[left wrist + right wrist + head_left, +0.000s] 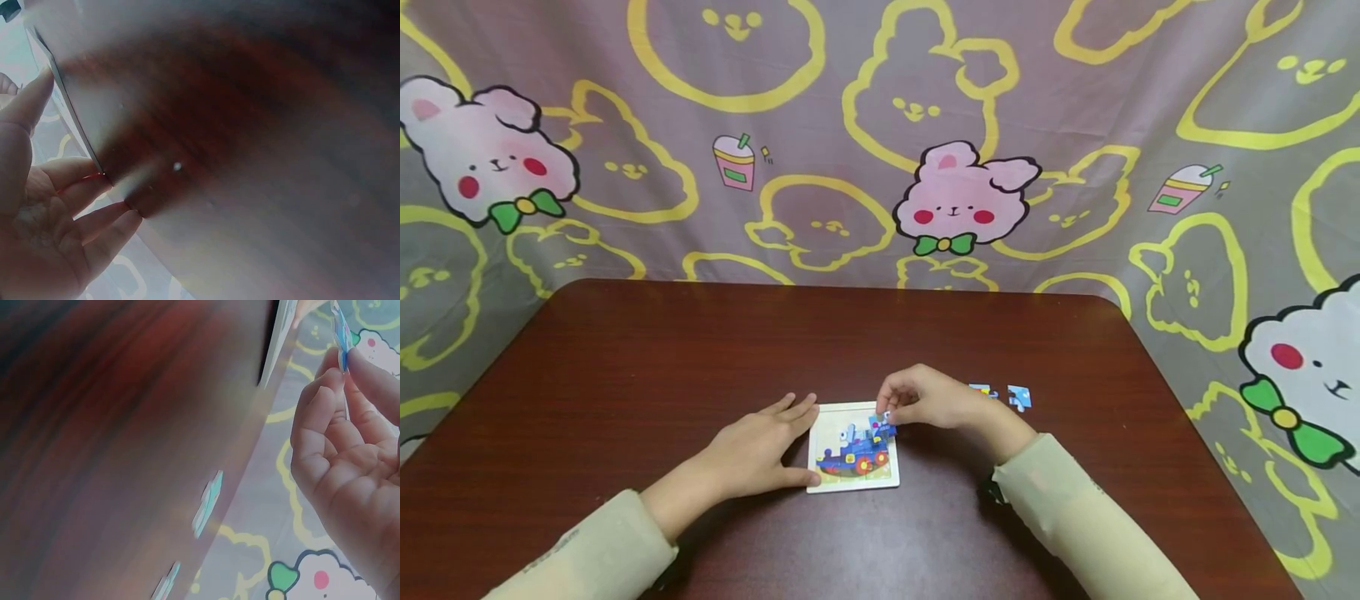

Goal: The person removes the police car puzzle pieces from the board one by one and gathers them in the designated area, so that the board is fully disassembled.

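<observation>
A small square jigsaw board [850, 408] with a pale rim lies on the table, its fitted pieces forming a blue train with red and yellow wheels. My left hand [752, 454] lies along its left side, fingers spread and extended, with thumb and fingertips at the edge. Above the board's upper right part, my right hand [936, 400] pinches a blue jigsaw piece [342, 337] between thumb and fingertips. In the head view, that piece overlaps the train picture and looks tilted. The right wrist view shows the piece held by its lower end, apart from the board.
Two loose jigsaw pieces lie on the dark wooden table [700, 350] to the right of the board: one [1018, 397] in plain sight, the other [980, 389] partly behind the right wrist. A patterned curtain [820, 125] surrounds the table's back and sides.
</observation>
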`<state>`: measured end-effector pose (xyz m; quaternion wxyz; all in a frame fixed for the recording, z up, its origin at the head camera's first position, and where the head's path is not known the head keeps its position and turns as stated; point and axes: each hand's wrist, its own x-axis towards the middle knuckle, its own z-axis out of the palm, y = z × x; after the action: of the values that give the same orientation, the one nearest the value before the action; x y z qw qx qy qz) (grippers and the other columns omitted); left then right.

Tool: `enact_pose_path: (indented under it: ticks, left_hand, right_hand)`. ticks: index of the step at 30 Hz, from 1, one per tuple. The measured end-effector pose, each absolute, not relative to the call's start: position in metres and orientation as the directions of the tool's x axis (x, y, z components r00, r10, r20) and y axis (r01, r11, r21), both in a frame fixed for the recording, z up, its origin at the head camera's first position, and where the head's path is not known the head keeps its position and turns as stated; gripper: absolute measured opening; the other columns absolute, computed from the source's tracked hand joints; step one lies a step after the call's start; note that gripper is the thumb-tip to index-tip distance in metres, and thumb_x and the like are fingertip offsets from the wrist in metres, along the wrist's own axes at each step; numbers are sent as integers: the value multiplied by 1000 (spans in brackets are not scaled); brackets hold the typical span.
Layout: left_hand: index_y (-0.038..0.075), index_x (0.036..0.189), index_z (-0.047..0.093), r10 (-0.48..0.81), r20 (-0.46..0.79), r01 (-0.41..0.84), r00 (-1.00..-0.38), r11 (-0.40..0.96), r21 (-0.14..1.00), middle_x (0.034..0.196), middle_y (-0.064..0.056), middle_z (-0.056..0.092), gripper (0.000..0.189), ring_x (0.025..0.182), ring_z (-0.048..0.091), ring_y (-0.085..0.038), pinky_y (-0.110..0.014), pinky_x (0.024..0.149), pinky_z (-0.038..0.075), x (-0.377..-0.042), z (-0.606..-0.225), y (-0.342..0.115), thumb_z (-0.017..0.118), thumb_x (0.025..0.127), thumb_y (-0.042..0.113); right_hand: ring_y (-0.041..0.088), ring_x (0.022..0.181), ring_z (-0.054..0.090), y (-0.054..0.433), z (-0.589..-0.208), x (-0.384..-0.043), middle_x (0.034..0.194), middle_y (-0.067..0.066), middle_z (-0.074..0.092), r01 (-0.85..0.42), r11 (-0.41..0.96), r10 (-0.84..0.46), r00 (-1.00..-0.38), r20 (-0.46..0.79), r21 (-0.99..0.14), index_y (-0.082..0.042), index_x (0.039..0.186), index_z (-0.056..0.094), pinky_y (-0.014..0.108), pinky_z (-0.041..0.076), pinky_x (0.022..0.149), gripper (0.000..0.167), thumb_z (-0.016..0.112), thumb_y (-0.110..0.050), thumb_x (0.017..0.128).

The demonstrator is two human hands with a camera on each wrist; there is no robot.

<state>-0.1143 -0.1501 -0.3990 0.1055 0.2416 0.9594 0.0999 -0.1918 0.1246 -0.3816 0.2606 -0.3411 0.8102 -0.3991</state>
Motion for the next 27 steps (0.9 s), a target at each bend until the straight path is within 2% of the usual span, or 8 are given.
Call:
enact_pose_path:
  ticks: [17,27]
  left_hand:
    - [7,150,44,485,-159,446,-860,865,230,159,-10,39,93,146,37,-37,-57,102,47,-114,-398,-150,70,81,63]
    - [7,150,44,484,-162,443,-860,865,235,159,-10,39,92,146,37,-37,-58,103,46,-114,-398,-150,70,81,63]
  right_hand:
    - [12,81,58,161,-387,-199,83,3,65,-328,481,-722,-674,-155,-813,-5,94,70,28,51,77,4,70,-4,90]
    - [14,81,56,179,-388,-198,82,3,63,-301,512,-694,-697,-180,-805,-3,94,70,25,50,74,4,69,-2,90]
